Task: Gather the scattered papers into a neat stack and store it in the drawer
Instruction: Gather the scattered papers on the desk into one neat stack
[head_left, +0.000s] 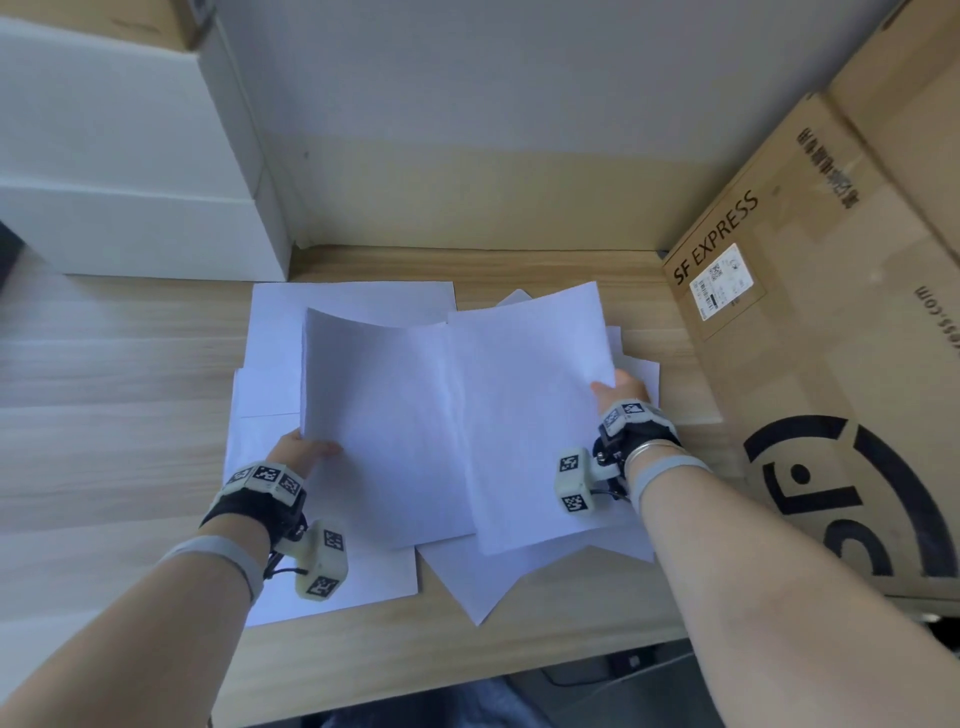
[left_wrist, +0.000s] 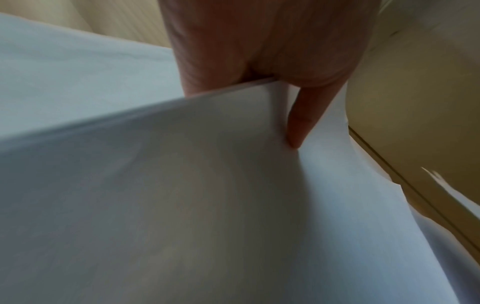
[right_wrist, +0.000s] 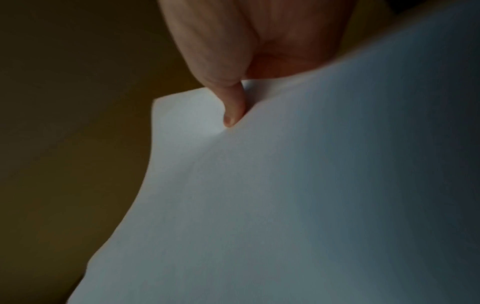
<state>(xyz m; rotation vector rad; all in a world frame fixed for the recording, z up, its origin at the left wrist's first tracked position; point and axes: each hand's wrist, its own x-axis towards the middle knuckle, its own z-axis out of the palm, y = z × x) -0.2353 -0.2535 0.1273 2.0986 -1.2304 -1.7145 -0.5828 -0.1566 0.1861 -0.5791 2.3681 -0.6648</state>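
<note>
Left hand (head_left: 304, 451) and right hand (head_left: 618, 391) each pinch bowed white paper sheets (head_left: 441, 415), so I'd square edges gently before lifting.

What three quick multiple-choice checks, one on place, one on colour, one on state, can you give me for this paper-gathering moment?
1. Where does the SF EXPRESS box stand?
A. at the desk's right side, beside the papers
B. on top of the papers
C. on the desk's left side

2. What colour are the papers?
A. yellow
B. white
C. pink

3. What is the left hand doing?
A. resting flat on bare desk
B. gripping the edge of a lifted sheet
C. holding a pen

Key: 1 A, the head view shows it to the right of the pile. 2 B, every sheet is plain white. 3 B, the left wrist view shows the thumb pressed on the sheet's upper face, the other fingers hidden under it.
</note>
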